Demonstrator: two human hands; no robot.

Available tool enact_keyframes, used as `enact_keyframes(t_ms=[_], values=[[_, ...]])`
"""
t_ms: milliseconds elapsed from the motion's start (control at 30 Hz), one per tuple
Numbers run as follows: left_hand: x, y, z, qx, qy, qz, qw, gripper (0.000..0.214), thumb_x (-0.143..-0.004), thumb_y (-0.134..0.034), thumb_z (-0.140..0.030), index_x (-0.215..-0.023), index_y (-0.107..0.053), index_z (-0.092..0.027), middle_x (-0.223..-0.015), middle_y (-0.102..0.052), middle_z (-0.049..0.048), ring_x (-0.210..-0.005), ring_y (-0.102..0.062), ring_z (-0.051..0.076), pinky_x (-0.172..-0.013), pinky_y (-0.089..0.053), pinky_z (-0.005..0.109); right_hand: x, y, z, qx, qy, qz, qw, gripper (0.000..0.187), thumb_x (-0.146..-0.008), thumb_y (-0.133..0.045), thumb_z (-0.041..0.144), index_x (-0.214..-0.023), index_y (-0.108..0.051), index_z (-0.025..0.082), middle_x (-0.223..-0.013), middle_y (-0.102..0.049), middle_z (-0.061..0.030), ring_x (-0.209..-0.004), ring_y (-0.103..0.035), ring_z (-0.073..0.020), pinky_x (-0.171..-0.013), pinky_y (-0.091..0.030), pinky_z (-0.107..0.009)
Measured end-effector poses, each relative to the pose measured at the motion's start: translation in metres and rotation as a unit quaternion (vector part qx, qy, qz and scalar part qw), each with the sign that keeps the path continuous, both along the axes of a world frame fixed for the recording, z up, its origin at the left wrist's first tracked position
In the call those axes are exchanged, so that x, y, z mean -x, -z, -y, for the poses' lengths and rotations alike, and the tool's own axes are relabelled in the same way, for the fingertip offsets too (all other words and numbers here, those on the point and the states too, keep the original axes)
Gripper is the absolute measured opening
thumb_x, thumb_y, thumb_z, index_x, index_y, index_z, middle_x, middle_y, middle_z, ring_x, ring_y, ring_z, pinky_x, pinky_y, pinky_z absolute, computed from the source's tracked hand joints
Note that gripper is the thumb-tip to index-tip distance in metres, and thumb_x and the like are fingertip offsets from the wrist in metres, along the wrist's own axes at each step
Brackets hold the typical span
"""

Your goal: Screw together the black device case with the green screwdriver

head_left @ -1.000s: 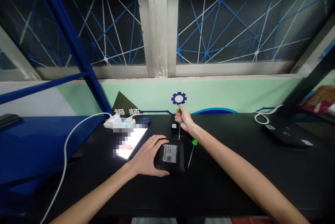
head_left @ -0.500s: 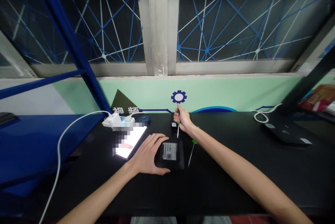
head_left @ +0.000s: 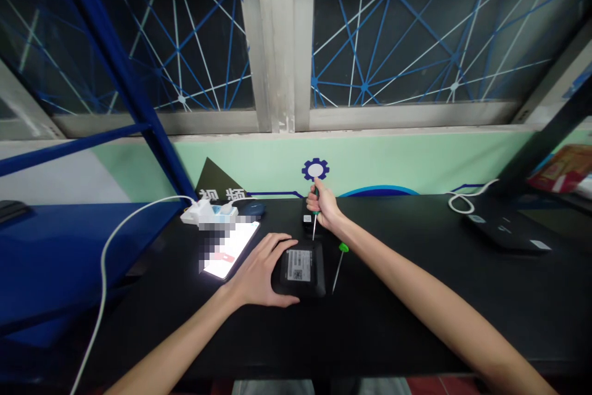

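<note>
A flat black box-shaped device with a white label lies on the black table. My left hand grips it from the left, thumb along its near edge and fingers over its far left corner. Upright in the fist of my right hand is a screwdriver; its metal shaft points down at the device's far right corner. Whether the tip sits in a screw is too small to tell. Right of the device lies a second screwdriver with a bright green handle end.
Left of my hand lies a lit phone, partly pixelated. Behind it are a white power strip and a dark mouse. A small black box stands behind the screwdriver. A flat black device lies at the right.
My right thumb has risen slightly at the top of the screwdriver, and the grip has shifted a little. More of the second screwdriver's green handle shows. My left hand stays on the device.
</note>
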State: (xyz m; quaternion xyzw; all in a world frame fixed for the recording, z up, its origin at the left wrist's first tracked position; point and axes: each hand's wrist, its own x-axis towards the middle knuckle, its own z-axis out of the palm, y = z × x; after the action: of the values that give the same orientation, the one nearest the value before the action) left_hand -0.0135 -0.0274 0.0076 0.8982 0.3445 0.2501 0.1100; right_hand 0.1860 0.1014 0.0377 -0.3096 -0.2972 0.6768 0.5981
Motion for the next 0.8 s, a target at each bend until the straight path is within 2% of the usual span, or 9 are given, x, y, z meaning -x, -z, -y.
enact_keyframes(t_ms=[267,400,800], values=[[0.001,0.003,-0.001,-0.032,0.018,-0.001,0.999,0.095,-0.060,-0.083,-0.055,-0.141,-0.044,-0.024,-0.138,-0.048,0.0133,-0.126,-0.047,0.038,-0.108,-0.039,0.051,-0.001,0.001,-0.001,0.048,-0.054,0.006,0.997,0.038,-0.094,-0.059,0.045,-0.072,-0.039,0.022,-0.047,-0.032,0.0109,-0.034,-0.020,-0.0030,-0.028,-0.016,-0.012],[0.001,0.002,-0.001,-0.022,0.011,-0.005,1.000,0.096,-0.060,-0.082,-0.056,-0.142,-0.042,-0.024,-0.137,-0.049,0.0130,-0.125,-0.048,0.037,-0.108,-0.038,0.050,0.000,0.004,0.000,0.035,-0.028,0.010,0.999,0.036,-0.097,-0.055,0.044,-0.072,-0.040,0.021,-0.046,-0.032,0.0110,-0.034,-0.021,-0.0033,-0.029,-0.017,-0.011],[-0.003,-0.001,-0.001,0.029,0.010,-0.011,0.999,0.096,-0.061,-0.083,-0.054,-0.142,-0.042,-0.023,-0.136,-0.050,0.0118,-0.123,-0.050,0.034,-0.108,-0.040,0.047,0.003,0.011,0.004,-0.007,0.016,0.045,0.999,0.045,-0.084,-0.068,0.054,-0.071,-0.040,0.022,-0.043,-0.032,0.0126,-0.033,-0.022,-0.0030,-0.030,-0.017,-0.013]])
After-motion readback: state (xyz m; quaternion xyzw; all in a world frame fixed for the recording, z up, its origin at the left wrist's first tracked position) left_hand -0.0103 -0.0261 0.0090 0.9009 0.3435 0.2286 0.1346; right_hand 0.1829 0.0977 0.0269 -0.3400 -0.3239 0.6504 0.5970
